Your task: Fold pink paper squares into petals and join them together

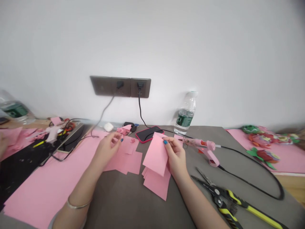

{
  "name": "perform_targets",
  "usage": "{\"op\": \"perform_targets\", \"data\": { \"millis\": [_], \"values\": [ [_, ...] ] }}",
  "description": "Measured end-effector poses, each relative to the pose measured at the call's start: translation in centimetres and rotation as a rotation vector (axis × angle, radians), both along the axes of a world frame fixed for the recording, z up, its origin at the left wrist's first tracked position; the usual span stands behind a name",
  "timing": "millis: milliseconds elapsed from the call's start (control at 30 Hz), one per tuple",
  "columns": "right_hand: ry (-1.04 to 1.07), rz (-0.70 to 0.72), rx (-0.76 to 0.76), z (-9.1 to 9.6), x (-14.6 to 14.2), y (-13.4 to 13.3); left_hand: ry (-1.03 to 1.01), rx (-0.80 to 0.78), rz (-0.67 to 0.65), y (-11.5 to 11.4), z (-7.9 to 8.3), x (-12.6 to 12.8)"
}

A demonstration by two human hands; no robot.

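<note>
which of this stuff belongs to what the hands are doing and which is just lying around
In use: right hand holding a pink paper square; left hand over the loose pink squares; stack of squares beneath the held one.
Lying about: glue gun, pliers, water bottle, phone, paper flowers.

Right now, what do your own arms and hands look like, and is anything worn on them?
Both forearms are bare, with no sleeves over them and no gloves. The left hand and right hand have blue-painted nails. A thin silver-coloured bangle sits on the left wrist. No rings or watch show.
</note>
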State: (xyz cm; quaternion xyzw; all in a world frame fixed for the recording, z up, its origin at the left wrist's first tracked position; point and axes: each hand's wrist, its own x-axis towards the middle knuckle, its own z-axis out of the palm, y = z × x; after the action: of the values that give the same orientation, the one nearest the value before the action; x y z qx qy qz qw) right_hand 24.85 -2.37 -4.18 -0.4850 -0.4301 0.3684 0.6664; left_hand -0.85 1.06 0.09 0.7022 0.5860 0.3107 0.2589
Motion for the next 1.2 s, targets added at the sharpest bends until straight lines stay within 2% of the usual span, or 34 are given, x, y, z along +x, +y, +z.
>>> {"op": "perform_targets", "data": {
  "millis": [100,267,467,533,633,700,800,933,1033,1100,1200],
  "values": [
    [0.031,-0.030,-0.046,0.1,0.3,0.1,0.127,-0.064,-0.040,0.5,-0.2,-1.4],
    [0.004,-0.036,-0.073,-0.2,0.4,0.2,0.302,-0.143,-0.118,-0.3,-0.1,-1.0],
    [-0.086,-0.010,-0.085,-0.3,0.4,0.3,0.306,-0.210,-0.239,-0.9,0.6,-0.9],
    [-0.136,-0.008,-0.081,-0.2,0.2,0.2,0.228,-0.235,-0.293,-0.9,0.8,-1.3],
    [-0.226,-0.025,-0.074,0.1,0.1,0.0,-0.036,-0.286,-0.332,-0.8,1.2,-2.1],
    [-0.295,-0.028,-0.075,0.4,0.3,0.0,-0.214,-0.296,-0.292,-0.7,1.5,-2.5],
    [-0.412,0.036,-0.107,1.1,0.9,0.0,-0.380,-0.227,-0.174,-0.3,1.8,-2.5],
    [-0.576,0.126,-0.161,2.0,2.0,-0.5,-0.466,-0.158,-0.098,0.1,1.3,-1.7],
    [-0.673,0.065,-0.140,2.6,2.2,-1.6,-0.495,-0.157,-0.115,0.0,0.6,-0.6],
    [-0.704,0.075,-0.099,2.9,1.8,-2.3,-0.509,-0.171,-0.153,-0.2,0.3,0.4],
    [-0.586,0.265,-0.102,3.4,0.8,-2.8,-0.529,-0.200,-0.215,-0.7,0.2,2.2]
  ]
}}
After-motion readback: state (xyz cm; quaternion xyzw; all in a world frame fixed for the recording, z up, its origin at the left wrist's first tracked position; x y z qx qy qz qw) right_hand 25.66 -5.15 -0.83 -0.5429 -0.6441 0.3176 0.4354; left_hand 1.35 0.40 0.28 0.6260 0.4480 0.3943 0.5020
